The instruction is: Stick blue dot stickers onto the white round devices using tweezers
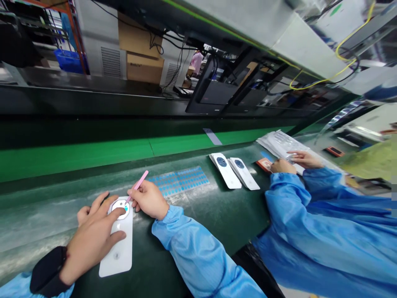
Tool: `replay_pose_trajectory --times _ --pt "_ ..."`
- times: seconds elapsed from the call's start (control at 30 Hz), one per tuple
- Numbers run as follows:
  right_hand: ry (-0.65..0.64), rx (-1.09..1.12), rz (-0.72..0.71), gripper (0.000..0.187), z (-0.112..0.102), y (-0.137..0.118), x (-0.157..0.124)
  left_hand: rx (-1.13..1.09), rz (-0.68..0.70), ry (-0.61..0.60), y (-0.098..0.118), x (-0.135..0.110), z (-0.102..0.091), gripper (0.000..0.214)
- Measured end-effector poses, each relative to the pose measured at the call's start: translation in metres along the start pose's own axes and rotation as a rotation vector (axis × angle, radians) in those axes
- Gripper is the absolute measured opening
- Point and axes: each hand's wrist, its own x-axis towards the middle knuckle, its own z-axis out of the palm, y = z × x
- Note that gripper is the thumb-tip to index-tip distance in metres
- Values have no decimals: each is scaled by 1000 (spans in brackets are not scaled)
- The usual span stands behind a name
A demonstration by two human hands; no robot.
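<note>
From my end of the feed, I find the panel (pixel 125 244) lying flat, printed face up, on the bench (pixel 201 215) at the lower left of the view, under the left hand (pixel 93 236). I judge it light, thin and fairly stiff, with a smooth face that may slide on the bench and might scuff or bend at a corner; I would hold it by its long edges, or steady it flat with fingertips, keeping off the window (pixel 116 205). Its long axis runs almost straight away from me, the far end leaning slightly right; the window sits at that far end and a small round mark (pixel 116 256) lies toward the near one. The left fingers are spread and loosely bent, gripping nothing, the index tip down on the window; whether the thumb presses on the panel or hovers I cannot tell. The right hand (pixel 150 198) has its thumb and fingers pinched around pink tweezers (pixel 141 181), which slant down and left to a blue dot (pixel 126 208) in the window; whether their tips grip it is too small to tell. Just beyond the right hand lies a dot sheet (pixel 180 181), and farther right two stacks (pixel 231 178) of similar panels.
</note>
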Motion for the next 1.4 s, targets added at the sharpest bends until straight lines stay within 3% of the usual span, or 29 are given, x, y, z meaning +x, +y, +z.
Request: replay_pose_trajectory --times 0.4,0.63,1.13,1.27,1.4 --pt "2 -13 26 24 0 -3 -1 -57 -32 -44 0 2 -6 41" --pt "-4 -13 -16 26 0 2 1 -34 -22 -59 -2 4 -10 33" --pt "-2 28 -2 27 0 1 1 -7 -87 -159 3 5 -11 46" --pt "21 139 7 26 0 0 2 8 -86 -155 2 5 -9 46" --pt "16 418 48 26 -3 1 8 -28 -76 -121 -3 6 -6 38"
